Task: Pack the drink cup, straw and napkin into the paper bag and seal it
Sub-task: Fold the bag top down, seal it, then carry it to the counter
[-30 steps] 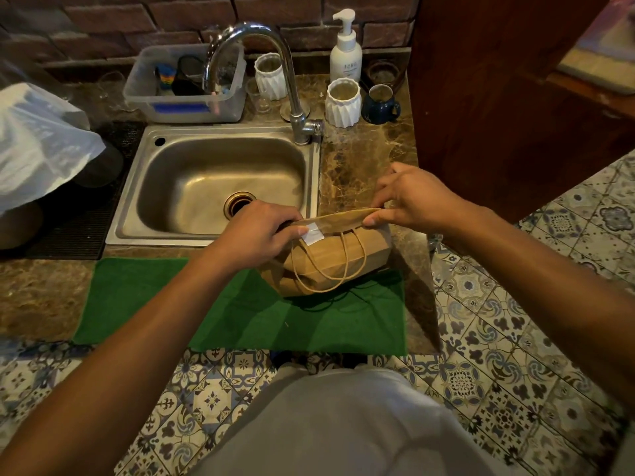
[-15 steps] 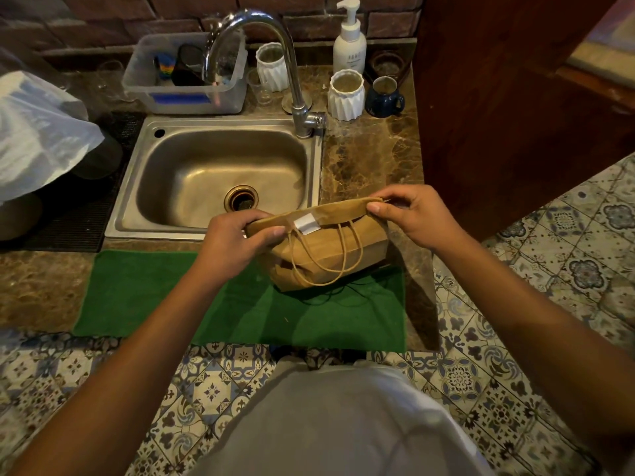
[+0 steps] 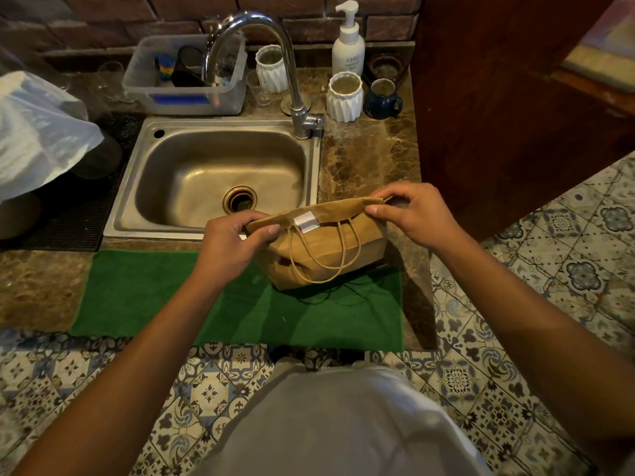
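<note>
A brown paper bag (image 3: 326,250) with twine handles stands on the green mat (image 3: 178,297), its top folded over. A white strip of tape (image 3: 307,222) sits on the fold, left of the middle. My left hand (image 3: 233,240) pinches the fold's left end. My right hand (image 3: 412,213) pinches its right end. Cup, straw and napkin are hidden from view.
A steel sink (image 3: 220,176) with a tall faucet (image 3: 275,63) lies behind the bag. Further back are a plastic tub (image 3: 185,77), white ribbed cups (image 3: 344,97), a blue mug (image 3: 382,99) and a soap pump (image 3: 348,46). A wooden panel (image 3: 508,97) rises at right, a white plastic bag (image 3: 37,132) at left.
Both hands have slid outward along the folded top to its ends. The view has tilted a little, so the bag sits lower in the picture.
</note>
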{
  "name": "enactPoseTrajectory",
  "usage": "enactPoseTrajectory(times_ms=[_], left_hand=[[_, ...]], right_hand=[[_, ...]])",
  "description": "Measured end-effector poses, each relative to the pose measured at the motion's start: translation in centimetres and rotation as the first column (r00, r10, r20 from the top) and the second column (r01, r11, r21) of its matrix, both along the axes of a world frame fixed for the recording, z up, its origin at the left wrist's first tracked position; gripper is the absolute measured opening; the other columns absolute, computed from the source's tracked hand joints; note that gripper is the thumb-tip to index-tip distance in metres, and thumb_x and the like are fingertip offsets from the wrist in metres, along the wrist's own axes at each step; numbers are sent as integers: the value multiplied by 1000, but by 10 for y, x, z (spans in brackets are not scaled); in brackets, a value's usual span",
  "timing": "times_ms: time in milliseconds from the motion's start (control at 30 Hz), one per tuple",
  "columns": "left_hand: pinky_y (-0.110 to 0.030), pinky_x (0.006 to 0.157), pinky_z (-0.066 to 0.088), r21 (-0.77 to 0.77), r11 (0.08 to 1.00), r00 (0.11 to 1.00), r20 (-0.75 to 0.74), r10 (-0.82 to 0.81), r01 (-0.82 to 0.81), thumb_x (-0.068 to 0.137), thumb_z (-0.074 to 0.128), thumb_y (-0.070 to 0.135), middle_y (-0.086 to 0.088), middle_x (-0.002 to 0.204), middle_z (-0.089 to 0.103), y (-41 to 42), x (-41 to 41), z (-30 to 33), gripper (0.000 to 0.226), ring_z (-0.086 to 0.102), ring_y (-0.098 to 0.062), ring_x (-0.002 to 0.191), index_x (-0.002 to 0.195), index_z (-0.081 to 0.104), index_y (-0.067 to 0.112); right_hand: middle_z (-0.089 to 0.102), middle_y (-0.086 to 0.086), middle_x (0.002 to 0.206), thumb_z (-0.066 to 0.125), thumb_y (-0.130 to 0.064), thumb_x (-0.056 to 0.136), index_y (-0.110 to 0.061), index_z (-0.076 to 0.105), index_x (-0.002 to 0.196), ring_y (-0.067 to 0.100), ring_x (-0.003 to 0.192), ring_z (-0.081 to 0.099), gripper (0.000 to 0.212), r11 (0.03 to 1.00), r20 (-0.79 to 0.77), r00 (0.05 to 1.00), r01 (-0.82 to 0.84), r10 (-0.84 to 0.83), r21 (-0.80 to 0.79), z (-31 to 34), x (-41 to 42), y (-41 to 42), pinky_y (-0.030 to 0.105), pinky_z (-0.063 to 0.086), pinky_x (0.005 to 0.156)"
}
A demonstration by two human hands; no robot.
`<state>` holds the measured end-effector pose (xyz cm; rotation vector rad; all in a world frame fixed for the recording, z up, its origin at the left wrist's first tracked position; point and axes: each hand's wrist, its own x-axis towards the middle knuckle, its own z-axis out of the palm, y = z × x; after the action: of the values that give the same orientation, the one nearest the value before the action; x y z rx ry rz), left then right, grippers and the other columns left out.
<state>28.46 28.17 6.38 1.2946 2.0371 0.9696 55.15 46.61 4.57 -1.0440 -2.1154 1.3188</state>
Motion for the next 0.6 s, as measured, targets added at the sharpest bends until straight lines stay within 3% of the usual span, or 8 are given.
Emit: enactPoseTrajectory(times_ms=[133, 267, 333, 433, 533, 600], left_hand=[[-21, 74, 50, 34, 999, 999, -26, -20, 21, 87, 76, 29, 14, 89, 74, 5, 1, 8, 13, 67, -6, 88, 100, 75, 30], [-8, 71, 46, 75, 995, 995, -76, -65, 71, 86, 76, 27, 19, 87, 71, 13, 6, 19, 14, 63, 6, 82, 98, 72, 35], [-8, 72, 46, 93, 991, 991, -95, -92, 101, 86, 77, 27, 22, 85, 70, 16, 8, 22, 17, 62, 7, 81, 95, 71, 40], [-16, 75, 49, 99, 984, 985, -111, -136, 147, 86, 76, 28, 25, 83, 70, 19, 10, 25, 18, 63, 3, 85, 91, 70, 44], [-34, 78, 54, 114, 976, 980, -89, -178, 187, 88, 75, 27, 14, 91, 73, 18, 13, 28, 12, 67, -14, 90, 97, 74, 33], [-37, 78, 54, 131, 966, 974, -68, -216, 224, 88, 75, 27, 11, 91, 74, 17, 10, 32, 11, 68, -16, 89, 99, 74, 30]], right_hand=[[75, -5, 94, 80, -22, 86, -20, 77, 100, 11, 89, 70, 14, 1000, -27, 1000, 13, -12, 20, 7, 6, -2, 41, 58, 85], [76, 0, 97, 79, -19, 87, -22, 76, 103, 24, 93, 72, 16, 998, -91, 994, 64, -63, 9, 10, 17, -8, 44, 59, 86], [76, 3, 98, 79, -20, 86, -21, 76, 103, 24, 94, 72, 17, 993, -91, 990, 114, -112, 14, 9, 25, -11, 46, 58, 86], [77, 2, 98, 79, -25, 86, -19, 77, 104, 19, 93, 71, 19, 988, -51, 989, 144, -140, 63, 13, 33, -19, 46, 56, 86], [76, -2, 97, 78, -25, 87, -21, 77, 104, 15, 93, 69, 18, 985, -36, 988, 155, -153, 69, 23, 38, -28, 40, 56, 85], [74, -6, 100, 78, -26, 87, -26, 75, 105, 13, 95, 67, 17, 986, -7, 988, 157, -157, 61, 34, 41, -35, 37, 54, 84]])
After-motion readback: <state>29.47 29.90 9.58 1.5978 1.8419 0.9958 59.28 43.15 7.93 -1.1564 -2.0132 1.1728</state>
